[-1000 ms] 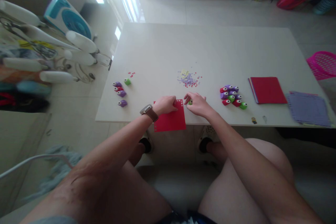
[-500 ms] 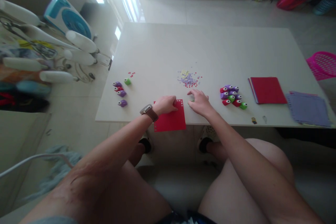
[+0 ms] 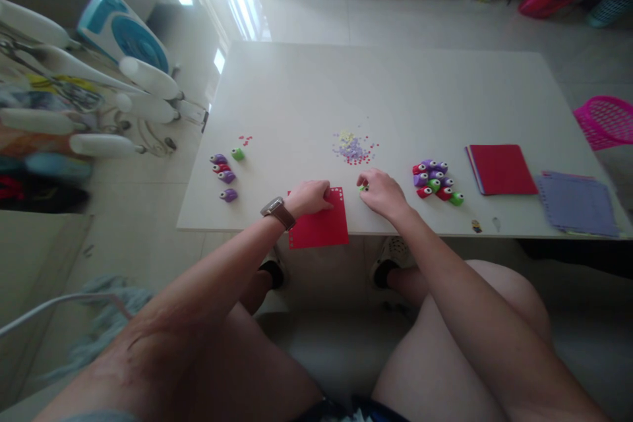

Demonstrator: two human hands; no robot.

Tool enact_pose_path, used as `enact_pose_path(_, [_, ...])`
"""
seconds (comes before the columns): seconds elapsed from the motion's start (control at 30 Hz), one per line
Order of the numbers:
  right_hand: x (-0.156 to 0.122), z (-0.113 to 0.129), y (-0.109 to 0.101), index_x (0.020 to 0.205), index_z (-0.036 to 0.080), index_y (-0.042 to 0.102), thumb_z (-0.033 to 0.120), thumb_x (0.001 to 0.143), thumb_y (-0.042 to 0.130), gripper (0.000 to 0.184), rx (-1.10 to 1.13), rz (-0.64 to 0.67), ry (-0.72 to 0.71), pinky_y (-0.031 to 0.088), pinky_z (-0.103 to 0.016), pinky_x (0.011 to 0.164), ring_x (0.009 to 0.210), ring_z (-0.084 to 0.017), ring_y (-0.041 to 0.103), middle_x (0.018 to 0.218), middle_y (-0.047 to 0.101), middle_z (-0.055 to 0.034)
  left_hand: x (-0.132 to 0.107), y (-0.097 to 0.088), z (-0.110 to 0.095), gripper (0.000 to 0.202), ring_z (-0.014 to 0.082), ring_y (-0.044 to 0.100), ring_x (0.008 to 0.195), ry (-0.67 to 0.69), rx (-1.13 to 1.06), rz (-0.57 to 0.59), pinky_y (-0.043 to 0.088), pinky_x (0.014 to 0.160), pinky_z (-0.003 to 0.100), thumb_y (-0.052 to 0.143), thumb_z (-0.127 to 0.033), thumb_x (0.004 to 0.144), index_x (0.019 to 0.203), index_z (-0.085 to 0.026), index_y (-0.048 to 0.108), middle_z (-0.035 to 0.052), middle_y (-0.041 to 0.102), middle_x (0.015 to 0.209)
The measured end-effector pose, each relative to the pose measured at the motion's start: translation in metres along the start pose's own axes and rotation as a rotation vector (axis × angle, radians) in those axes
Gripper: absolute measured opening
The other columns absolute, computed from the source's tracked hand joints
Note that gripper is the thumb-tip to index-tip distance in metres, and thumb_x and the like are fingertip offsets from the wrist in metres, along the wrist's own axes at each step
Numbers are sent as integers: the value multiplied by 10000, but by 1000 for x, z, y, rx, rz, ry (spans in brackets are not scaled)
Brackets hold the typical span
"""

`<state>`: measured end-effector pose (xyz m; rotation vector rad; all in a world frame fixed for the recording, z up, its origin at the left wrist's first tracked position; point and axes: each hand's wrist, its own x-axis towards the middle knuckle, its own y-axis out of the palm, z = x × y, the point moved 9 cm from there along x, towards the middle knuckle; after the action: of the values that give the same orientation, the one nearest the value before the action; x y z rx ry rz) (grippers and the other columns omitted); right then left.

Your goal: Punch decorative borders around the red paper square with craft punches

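A: From my station, where do you see the red paper sheet (image 3: 321,227)?

B: At the near edge of the white table (image 3: 395,92), its lower strip jutting out past the edge. I see a flat, bright red piece, with small pale cut-outs clustered by its upper right corner and more down its left margin.

A: And the hands?

B: I have them apart. The left hand (image 3: 308,198) rests on the sheet with its fingers bent; I can't tell whether it pinches the paper. The right hand (image 3: 383,192), just right of the sheet, is curled round a green craft punch (image 3: 363,188), mostly hidden by the fingers.

A: I've got purple, yellow and red confetti (image 3: 352,148) beyond them.

B: Yes, and a bunch of craft punches (image 3: 434,184) to the right, in purple, red and green, with round eye-like tops.

A: Any lettering?

B: Too small on the punches for me to read. The wristwatch (image 3: 278,211) has a brown strap, but its dial is too blurred. Near the front edge I make out a little yellow-and-dark cartoon-like piece (image 3: 476,226).
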<state>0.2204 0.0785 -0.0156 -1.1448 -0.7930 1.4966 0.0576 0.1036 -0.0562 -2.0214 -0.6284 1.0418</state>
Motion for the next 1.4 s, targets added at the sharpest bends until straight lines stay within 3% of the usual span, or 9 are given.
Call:
enact_pose_path(0.23, [-6, -39, -20, 1024, 203, 760, 82, 844, 544, 307, -207, 51, 165, 503, -336, 817, 1047, -276, 702, 1237, 716, -126, -1, -2, -1, 224, 242, 657, 879, -4, -5, 3, 388, 663, 319, 691, -379, 810, 975, -233, 653, 55, 735, 976])
enact_pose_path(0.37, [-11, -65, -28, 1035, 142, 787, 182, 876, 554, 285, -264, 117, 317, 531, -385, 828, 1056, -339, 725, 1184, 739, -205, -2, -5, -2, 217, 230, 645, 854, -3, -16, -5, 371, 645, 315, 708, -376, 796, 943, -229, 647, 48, 731, 952])
enact_pose_path(0.57, [-19, -91, -34, 1169, 95, 767, 340, 890, 633, 395, -304, 158, 462, 540, -422, 896, 1086, -366, 731, 1194, 735, -266, -2, -5, -4, 198, 227, 635, 837, 36, -46, -63, 377, 643, 318, 710, -366, 792, 915, -228, 637, 48, 726, 936])
enact_pose_path(0.7, [-16, -76, -31, 1094, 115, 793, 368, 911, 583, 377, -297, 126, 360, 540, -410, 861, 1070, -361, 729, 1251, 717, -249, -3, -9, -3, 167, 233, 630, 850, 49, -63, -142, 380, 643, 320, 679, -358, 830, 921, -229, 625, 58, 723, 954])
enact_pose_path(0.9, [-5, -46, -14, 991, 192, 813, 385, 919, 521, 357, -205, 122, 168, 516, -366, 819, 1038, -312, 720, 1247, 723, -161, -9, -31, 0, 94, 212, 631, 824, 65, -80, -234, 426, 689, 321, 595, -287, 897, 939, -221, 648, 59, 728, 939])
enact_pose_path(1.07, [-2, -36, -6, 1020, 204, 800, 374, 917, 535, 332, -176, 130, 134, 502, -348, 845, 1022, -284, 709, 1219, 719, -143, -12, -48, 19, 100, 199, 634, 835, -3, -89, -291, 463, 737, 318, 586, -216, 886, 944, -211, 668, 60, 738, 968])
enact_pose_path(1.4, [-2, -24, -2, 1062, 191, 778, 354, 948, 521, 324, -151, 123, 51, 487, -326, 886, 1015, -251, 690, 1190, 713, -136, -13, -58, 43, 120, 233, 619, 952, -71, -63, -346, 486, 850, 360, 600, -229, 874, 966, -198, 671, 98, 700, 1055])
